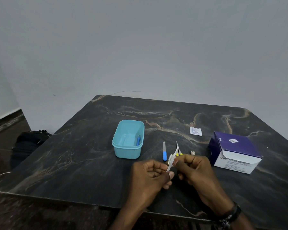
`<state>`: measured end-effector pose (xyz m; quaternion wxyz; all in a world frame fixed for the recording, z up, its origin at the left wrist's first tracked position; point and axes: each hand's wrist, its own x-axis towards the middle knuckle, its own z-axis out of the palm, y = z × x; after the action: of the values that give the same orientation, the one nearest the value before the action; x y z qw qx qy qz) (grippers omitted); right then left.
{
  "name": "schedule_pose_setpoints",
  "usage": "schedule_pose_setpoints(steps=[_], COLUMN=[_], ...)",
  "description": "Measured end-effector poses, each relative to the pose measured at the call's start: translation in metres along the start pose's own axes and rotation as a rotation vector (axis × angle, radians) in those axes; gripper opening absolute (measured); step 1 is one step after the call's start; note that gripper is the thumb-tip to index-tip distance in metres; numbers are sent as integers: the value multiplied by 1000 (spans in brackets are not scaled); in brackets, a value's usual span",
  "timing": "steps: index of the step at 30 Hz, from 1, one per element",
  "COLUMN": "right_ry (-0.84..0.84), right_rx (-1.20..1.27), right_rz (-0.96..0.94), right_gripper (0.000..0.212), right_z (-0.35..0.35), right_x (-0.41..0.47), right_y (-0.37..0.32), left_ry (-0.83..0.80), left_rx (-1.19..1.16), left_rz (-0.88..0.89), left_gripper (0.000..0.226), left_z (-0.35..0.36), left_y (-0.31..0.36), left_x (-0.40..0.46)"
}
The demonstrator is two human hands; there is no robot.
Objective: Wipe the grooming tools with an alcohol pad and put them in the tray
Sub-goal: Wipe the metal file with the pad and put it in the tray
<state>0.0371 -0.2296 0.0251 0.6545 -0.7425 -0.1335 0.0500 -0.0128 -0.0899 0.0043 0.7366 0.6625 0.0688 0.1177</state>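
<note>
The left hand [150, 173] is curled, and its thumb and fingers pinch the lower end of a thin light tool [171, 161] that points up and away; the right hand [195, 170] is curled too and pinches a white pad [171, 158] around the middle of this tool (what kind of tool it is I cannot tell); both hands are above the near part of the desk [90, 163]. Just behind them lie a file [164, 151] with blue handle, scissors [178, 149] with yellow handles, and a small metal clipper [192, 152]. The blue tray [121, 146] stands to the left, apart from them, with one blue tool [138, 140] inside. A purple and white box [234, 151] is at the right; a white wrapper [195, 131] lies behind. The desk is dark marble; the wall [140, 47] is grey; a black bag [30, 140] lies on the floor at the left.
</note>
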Motion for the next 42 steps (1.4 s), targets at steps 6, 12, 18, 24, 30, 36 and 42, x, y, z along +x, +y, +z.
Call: schedule_pose_setpoints(steps=[6, 12, 18, 24, 30, 36, 42], right_ry=[85, 289, 302, 287, 220, 203, 187], right_rx=[22, 220, 231, 199, 171, 193, 193], right_rz=[-24, -14, -18, -28, -41, -49, -24], right_gripper=[16, 12, 11, 12, 13, 13, 14], right_z=[0, -5, -4, -3, -5, -4, -4], right_x=[2, 8, 7, 6, 7, 5, 5], right_y=[1, 3, 1, 3, 6, 3, 4], left_ry=[-19, -36, -5, -8, -18, 11, -2], left_rx=[9, 16, -39, -60, -46, -84, -74], left_rz=[-9, -11, -5, -8, -5, 1, 5], left_gripper=[12, 1, 5, 7, 8, 9, 8], left_z=[1, 2, 1, 1, 1, 1, 1], left_y=[1, 0, -1, -1, -1, 1, 1], left_x=[-1, 0, 1, 1, 1, 1, 0])
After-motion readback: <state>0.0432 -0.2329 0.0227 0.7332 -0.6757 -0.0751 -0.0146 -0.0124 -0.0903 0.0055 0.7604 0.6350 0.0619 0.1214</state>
